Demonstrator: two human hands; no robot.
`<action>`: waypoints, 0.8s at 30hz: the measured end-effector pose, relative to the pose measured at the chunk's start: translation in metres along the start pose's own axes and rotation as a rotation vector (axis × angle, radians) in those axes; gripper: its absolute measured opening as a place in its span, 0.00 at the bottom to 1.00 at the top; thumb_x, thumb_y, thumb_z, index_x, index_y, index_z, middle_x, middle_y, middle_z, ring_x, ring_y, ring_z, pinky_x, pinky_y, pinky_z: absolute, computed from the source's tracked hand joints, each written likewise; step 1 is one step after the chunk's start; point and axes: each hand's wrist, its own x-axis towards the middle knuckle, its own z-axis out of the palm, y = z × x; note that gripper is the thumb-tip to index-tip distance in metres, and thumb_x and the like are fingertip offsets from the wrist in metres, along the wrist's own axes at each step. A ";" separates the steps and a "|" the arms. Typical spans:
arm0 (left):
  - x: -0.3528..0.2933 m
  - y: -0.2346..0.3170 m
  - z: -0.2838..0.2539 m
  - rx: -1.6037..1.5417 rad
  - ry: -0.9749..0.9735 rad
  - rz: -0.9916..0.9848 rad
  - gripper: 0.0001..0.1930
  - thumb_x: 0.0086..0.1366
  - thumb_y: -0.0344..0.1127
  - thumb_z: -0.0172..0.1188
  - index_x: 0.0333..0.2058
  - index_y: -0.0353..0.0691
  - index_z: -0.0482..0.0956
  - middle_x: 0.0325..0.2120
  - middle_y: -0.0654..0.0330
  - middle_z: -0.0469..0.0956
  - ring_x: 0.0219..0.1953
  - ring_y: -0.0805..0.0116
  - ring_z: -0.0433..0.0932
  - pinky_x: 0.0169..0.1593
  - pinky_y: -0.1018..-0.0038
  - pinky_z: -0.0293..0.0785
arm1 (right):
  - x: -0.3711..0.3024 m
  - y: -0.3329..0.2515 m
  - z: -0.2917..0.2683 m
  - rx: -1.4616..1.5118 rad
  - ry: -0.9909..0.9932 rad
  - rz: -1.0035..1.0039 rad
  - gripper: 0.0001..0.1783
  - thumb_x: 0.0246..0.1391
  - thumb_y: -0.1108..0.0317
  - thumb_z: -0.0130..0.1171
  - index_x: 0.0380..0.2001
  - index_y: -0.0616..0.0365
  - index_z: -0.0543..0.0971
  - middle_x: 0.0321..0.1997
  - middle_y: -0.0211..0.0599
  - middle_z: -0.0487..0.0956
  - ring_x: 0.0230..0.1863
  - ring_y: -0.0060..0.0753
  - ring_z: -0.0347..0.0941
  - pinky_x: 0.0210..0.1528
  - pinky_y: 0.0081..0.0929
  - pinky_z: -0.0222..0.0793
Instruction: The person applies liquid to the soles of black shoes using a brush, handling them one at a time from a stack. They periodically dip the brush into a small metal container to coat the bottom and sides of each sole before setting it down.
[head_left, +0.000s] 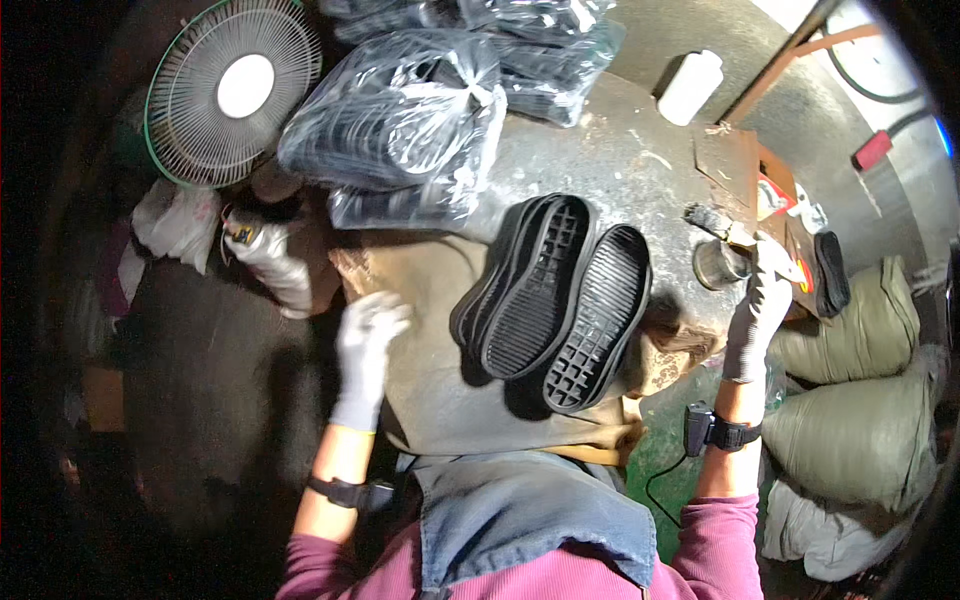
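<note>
My right hand [768, 290], in a white glove, is closed around the handle of a brush [710, 219] at the right of the table. The brush's grey, worn bristles point left, just above a metal can [718, 266]. On the left, my left hand [372, 325], also gloved, hovers by the near left edge of the table cover with its fingers loosely bent and nothing visible in them. Between my hands lie black shoe soles: a nested stack [535, 290] and a single sole [602, 320] leaning beside it, patterned treads facing up.
Clear plastic bags of black soles [395, 120] are piled at the back. A fan [235, 90] stands far left, a white bottle [690, 88] far right. Another black piece [831, 275] lies beyond my right hand. Stuffed greenish sacks [850, 440] stand on the right.
</note>
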 end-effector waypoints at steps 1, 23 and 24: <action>0.005 0.004 0.041 0.359 -0.140 0.219 0.15 0.68 0.27 0.53 0.53 0.37 0.73 0.53 0.50 0.75 0.52 0.58 0.77 0.56 0.65 0.75 | 0.001 -0.003 0.000 -0.040 -0.003 -0.025 0.17 0.67 0.66 0.52 0.50 0.70 0.77 0.50 0.38 0.77 0.51 0.23 0.70 0.56 0.23 0.65; 0.066 0.120 0.199 0.811 -0.652 0.434 0.09 0.68 0.32 0.55 0.46 0.40 0.74 0.44 0.51 0.77 0.46 0.54 0.77 0.53 0.66 0.72 | 0.038 0.136 -0.048 -0.783 -0.089 -0.163 0.09 0.52 0.56 0.63 0.29 0.48 0.82 0.37 0.30 0.82 0.48 0.35 0.75 0.63 0.41 0.55; 0.069 0.118 0.198 0.819 -0.606 0.264 0.15 0.70 0.35 0.57 0.51 0.36 0.71 0.41 0.52 0.78 0.41 0.65 0.78 0.42 0.74 0.74 | 0.041 0.141 -0.046 -0.747 -0.112 -0.052 0.10 0.53 0.55 0.62 0.29 0.48 0.82 0.37 0.29 0.83 0.49 0.33 0.75 0.67 0.46 0.46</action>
